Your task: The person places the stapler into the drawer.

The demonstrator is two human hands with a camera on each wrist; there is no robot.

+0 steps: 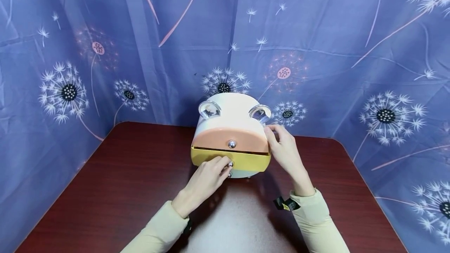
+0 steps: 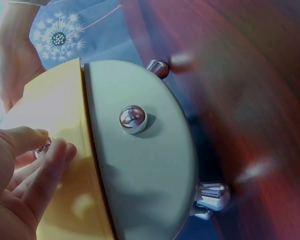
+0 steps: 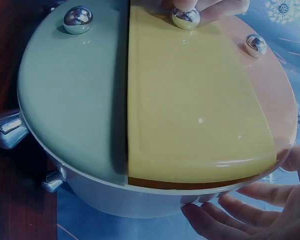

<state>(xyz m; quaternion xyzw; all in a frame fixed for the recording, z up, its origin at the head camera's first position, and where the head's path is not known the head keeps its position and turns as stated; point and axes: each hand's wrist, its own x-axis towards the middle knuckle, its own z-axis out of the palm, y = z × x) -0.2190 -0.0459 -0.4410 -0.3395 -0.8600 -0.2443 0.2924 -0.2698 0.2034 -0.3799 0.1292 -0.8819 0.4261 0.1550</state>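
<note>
A round-topped white cabinet (image 1: 237, 106) stands on the table, with a peach drawer (image 1: 211, 138), a yellow drawer (image 1: 251, 162) and a pale green drawer (image 2: 145, 170) stacked in its front. The yellow drawer sticks out a little past the other two. My left hand (image 1: 205, 179) pinches the silver knob (image 3: 186, 19) of the yellow drawer between thumb and fingers. On the cabinet's right side rests my right hand (image 1: 286, 149), its fingers (image 3: 250, 210) spread along the white wall. Silver knobs also show on the peach and green drawers.
Two silver-rimmed, eye-like round pieces (image 1: 209, 109) stand on the cabinet's top. Short silver feet (image 2: 212, 196) hold it above the dark red table (image 1: 116, 182). Behind and at both sides hangs a blue dandelion-print curtain (image 1: 175, 69).
</note>
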